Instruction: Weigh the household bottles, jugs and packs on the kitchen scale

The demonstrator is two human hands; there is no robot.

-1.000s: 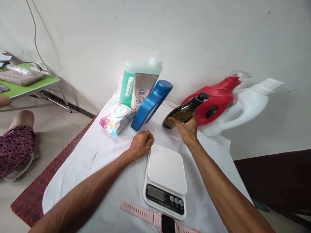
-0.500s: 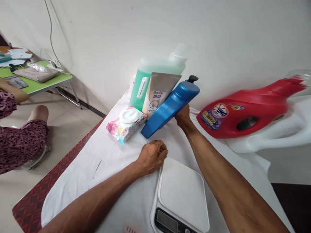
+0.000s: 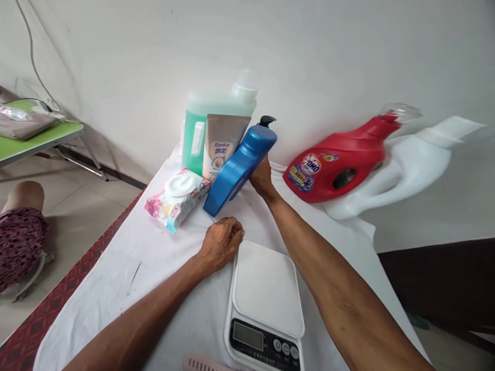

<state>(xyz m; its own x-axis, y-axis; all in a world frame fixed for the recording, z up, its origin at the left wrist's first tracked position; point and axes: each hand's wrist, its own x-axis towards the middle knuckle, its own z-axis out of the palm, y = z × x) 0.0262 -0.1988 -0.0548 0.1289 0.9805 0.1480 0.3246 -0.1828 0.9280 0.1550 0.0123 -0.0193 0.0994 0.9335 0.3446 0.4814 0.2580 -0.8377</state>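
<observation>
My right hand [image 3: 263, 178] reaches behind the leaning blue bottle [image 3: 237, 167]. It grips a dark pump bottle, of which only the black pump head [image 3: 266, 121] shows above the blue cap. My left hand [image 3: 222, 241] rests as a loose fist on the white cloth [image 3: 154, 257], touching the top left corner of the white kitchen scale [image 3: 266, 288]. The scale's platform holds nothing.
A green jug [image 3: 195, 131], a refill pouch [image 3: 223, 144] and a wipes pack [image 3: 176, 198] stand left of the blue bottle. A red detergent bottle [image 3: 336, 162] lies on a white jug [image 3: 402, 170] at the right. A pink watch strap [image 3: 201, 363] lies by the near edge. Another person's knee [image 3: 23, 226] is at far left.
My right hand carried the dark pump bottle from in front of the red bottle leftward and set it behind the blue bottle. The left fist stayed by the scale.
</observation>
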